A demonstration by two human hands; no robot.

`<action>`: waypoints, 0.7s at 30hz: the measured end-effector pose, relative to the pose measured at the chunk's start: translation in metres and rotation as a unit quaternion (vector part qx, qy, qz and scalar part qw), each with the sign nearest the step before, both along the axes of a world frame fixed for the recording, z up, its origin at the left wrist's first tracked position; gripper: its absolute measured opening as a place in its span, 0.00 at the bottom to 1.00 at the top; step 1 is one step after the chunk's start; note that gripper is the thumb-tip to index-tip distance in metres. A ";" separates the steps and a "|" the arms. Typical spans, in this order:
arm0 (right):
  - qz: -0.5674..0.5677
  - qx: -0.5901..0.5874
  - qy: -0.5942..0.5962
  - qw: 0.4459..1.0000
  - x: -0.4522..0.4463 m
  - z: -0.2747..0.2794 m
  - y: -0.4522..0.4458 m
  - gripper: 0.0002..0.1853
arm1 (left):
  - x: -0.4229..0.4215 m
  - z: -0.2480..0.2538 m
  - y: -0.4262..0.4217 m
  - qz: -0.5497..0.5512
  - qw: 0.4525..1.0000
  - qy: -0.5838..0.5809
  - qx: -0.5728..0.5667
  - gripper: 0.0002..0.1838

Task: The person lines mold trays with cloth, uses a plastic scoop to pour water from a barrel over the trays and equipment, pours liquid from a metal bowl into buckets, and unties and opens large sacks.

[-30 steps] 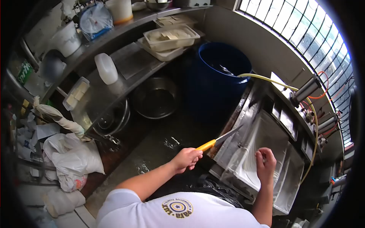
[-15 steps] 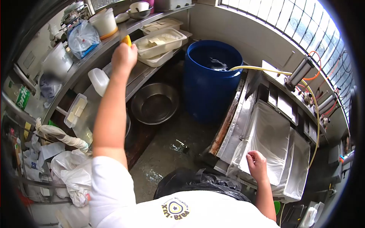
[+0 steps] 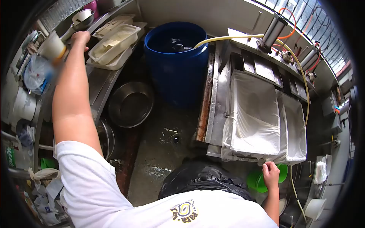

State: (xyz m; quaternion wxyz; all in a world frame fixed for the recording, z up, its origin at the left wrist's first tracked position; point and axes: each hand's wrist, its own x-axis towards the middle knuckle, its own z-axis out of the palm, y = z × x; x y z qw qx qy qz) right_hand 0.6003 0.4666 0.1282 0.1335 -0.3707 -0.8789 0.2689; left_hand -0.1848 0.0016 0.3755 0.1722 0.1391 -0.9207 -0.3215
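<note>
on the head view, the left hand (image 3: pixel 80 39) has swung farther out, up to the shelf (image 3: pixel 111 15), near the metal bowl (image 3: pixel 84 25) and the stacked white tub (image 3: pixel 121 48)! the yellow-handled knife, visible in it half a second ago, is out of sight, so i can't tell that grip's state: the reach is the action now. the right hand (image 3: pixel 270 174) hangs beside the green tub (image 3: pixel 259 182), fingers curled, nothing showing; its grip i can't tell either.

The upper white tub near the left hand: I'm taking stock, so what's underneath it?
Under the upper tub sits another white container, partly showing. Whatever that lower one holds is covered.
</note>
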 end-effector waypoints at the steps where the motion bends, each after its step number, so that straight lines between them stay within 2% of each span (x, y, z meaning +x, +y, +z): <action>1: -0.008 -0.003 -0.002 1.000 0.006 0.000 -0.003 0.05 | -0.013 -0.003 -0.011 0.002 1.000 -0.006 0.029 0.25; 2: -0.015 -0.005 -0.010 1.000 0.012 0.001 -0.006 0.05 | -0.054 -0.025 -0.041 -0.055 0.992 0.044 0.103 0.27; 3: -0.019 -0.006 -0.018 1.000 0.018 0.002 -0.007 0.06 | -0.083 -0.041 -0.062 0.015 0.971 0.162 0.177 0.33; 4: -0.028 -0.012 -0.009 1.000 0.025 -0.003 -0.005 0.06 | -0.074 -0.049 -0.064 0.057 0.963 0.199 0.171 0.39; 5: -0.035 -0.019 -0.002 0.999 0.033 -0.013 -0.002 0.06 | -0.047 -0.060 -0.055 0.107 0.962 0.227 0.109 0.44; 7: -0.034 -0.029 0.031 0.999 0.039 -0.025 0.002 0.06 | 0.000 -0.098 -0.047 0.109 0.958 0.266 0.023 0.54; 8: -0.036 -0.035 0.044 0.998 0.042 -0.032 0.004 0.05 | 0.034 -0.123 -0.035 0.068 0.972 0.224 -0.037 0.51; 9: -0.037 -0.045 0.055 0.997 0.043 -0.037 0.007 0.05 | 0.073 -0.172 -0.014 -0.043 0.956 0.288 0.021 0.42; 10: -0.021 -0.022 0.059 0.998 0.044 -0.039 0.013 0.06 | 0.110 -0.237 0.004 -0.162 0.939 0.284 0.111 0.30; 11: -0.011 0.020 0.089 0.996 0.046 -0.044 0.018 0.07 | 0.199 -0.264 0.051 -0.180 0.957 0.126 0.190 0.21; 12: -0.027 0.041 0.082 0.995 0.053 -0.052 0.026 0.08 | 0.282 -0.300 0.092 -0.282 0.912 0.065 0.291 0.13; 13: -0.052 0.006 0.057 0.997 0.061 -0.055 0.035 0.13 | 0.335 -0.363 0.110 -0.389 0.874 0.056 0.286 0.11; 14: -0.080 0.054 0.072 0.993 0.070 -0.067 0.045 0.17 | 0.411 -0.382 0.132 -0.381 0.873 -0.087 0.291 0.11; 15: -0.099 0.106 0.087 0.986 0.080 -0.083 0.059 0.22 | 0.470 -0.398 0.151 -0.381 0.872 -0.189 0.244 0.11; 16: -0.140 0.094 0.075 0.983 0.090 -0.099 0.077 0.25 | 0.518 -0.401 0.168 -0.430 0.855 -0.239 0.164 0.10; 17: -0.174 0.081 0.064 0.979 0.099 -0.107 0.093 0.28 | 0.549 -0.413 0.177 -0.513 0.831 -0.178 0.117 0.11; 18: -0.206 -0.041 0.068 0.975 0.102 -0.098 0.103 0.29 | 0.572 -0.392 0.195 -0.546 0.816 -0.186 0.041 0.14; 19: -0.200 -0.043 0.066 0.977 0.104 -0.101 0.116 0.29 | 0.582 -0.394 0.207 -0.567 0.806 -0.160 0.061 0.17; 21: -0.149 -0.203 0.108 0.962 0.102 -0.113 0.139 0.30 | 0.582 -0.394 0.236 -0.551 0.821 -0.147 0.025 0.19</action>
